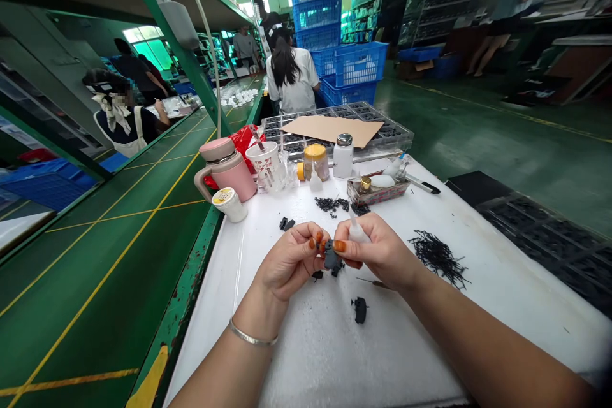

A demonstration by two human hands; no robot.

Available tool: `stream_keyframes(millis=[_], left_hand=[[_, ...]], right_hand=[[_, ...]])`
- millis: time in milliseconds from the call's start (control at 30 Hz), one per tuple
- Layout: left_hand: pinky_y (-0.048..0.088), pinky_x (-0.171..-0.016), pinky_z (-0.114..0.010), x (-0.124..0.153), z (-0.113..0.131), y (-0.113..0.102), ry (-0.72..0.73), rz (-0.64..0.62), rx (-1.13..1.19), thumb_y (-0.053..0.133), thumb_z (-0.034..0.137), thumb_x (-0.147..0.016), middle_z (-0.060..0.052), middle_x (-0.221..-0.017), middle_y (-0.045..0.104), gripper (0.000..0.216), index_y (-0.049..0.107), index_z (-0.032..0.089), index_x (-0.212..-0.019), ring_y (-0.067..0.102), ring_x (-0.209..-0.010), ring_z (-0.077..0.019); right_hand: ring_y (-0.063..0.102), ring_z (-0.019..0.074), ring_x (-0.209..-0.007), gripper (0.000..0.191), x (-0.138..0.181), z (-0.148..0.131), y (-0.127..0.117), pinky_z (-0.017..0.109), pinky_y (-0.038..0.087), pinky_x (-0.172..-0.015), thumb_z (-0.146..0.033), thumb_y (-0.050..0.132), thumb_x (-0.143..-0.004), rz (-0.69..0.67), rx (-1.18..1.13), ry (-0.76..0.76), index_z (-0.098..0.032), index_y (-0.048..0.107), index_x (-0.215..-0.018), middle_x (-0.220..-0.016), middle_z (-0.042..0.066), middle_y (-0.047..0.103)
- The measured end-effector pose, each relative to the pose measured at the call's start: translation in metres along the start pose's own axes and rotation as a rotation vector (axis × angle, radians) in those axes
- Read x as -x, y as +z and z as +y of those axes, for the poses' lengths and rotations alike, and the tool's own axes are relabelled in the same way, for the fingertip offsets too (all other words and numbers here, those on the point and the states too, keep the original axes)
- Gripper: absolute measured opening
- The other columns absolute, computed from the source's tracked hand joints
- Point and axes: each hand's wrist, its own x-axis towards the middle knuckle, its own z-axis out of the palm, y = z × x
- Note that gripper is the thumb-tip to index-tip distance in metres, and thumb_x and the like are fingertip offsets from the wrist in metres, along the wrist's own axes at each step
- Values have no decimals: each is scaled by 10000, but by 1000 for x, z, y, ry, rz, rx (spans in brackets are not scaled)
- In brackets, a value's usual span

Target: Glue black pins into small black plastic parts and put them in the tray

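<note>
The left hand [291, 261] and right hand [377, 252] are being held raised above the white table [310, 357], wrists angled inward, with a silver bangle [253, 335] on the left wrist. A grey plastic part [332, 258] is being gripped between the left fingers, in a closed grip, just above the table. A white dropper bottle [357, 233] is being gripped by the right hand, just beside the part. A pile of black pins [437, 258] is being kept at right. Printing on a measuring cup [262, 162], at far left, is too small to be read.
</note>
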Motion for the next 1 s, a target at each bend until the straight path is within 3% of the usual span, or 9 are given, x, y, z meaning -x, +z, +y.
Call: stream_keyframes(millis=[300, 733, 1000], left_hand=[[553, -585, -204, -1, -1, -5, -5, -47, 12, 705, 138, -764, -32, -719, 622, 109, 597, 125, -759, 622, -604, -118], [496, -554, -173, -1, -1, -1, -23, 2, -22, 744, 185, -741, -29, -678, 585, 212, 543, 116, -742, 576, -559, -99], [490, -553, -158, -1, 0, -3, -20, -22, -7, 730, 174, -753, -20, -693, 573, 187, 553, 113, -768, 575, -582, -89]], right_hand=[[380, 58, -466, 274, 1, 2, -1, 213, 241, -465, -282, 673, -812, -21, -43, 20, -123, 573, -612, -507, -26, 510], [389, 70, -489, 274, 1, 4, 0, 226, 265, -468, -306, 671, -808, -23, -16, 34, -120, 577, -629, -571, 9, 560], [335, 66, -475, 300, 1, -3, 0, 225, 231, -461, -359, 699, -772, 22, 79, 15, -127, 583, -620, -505, -34, 461]])
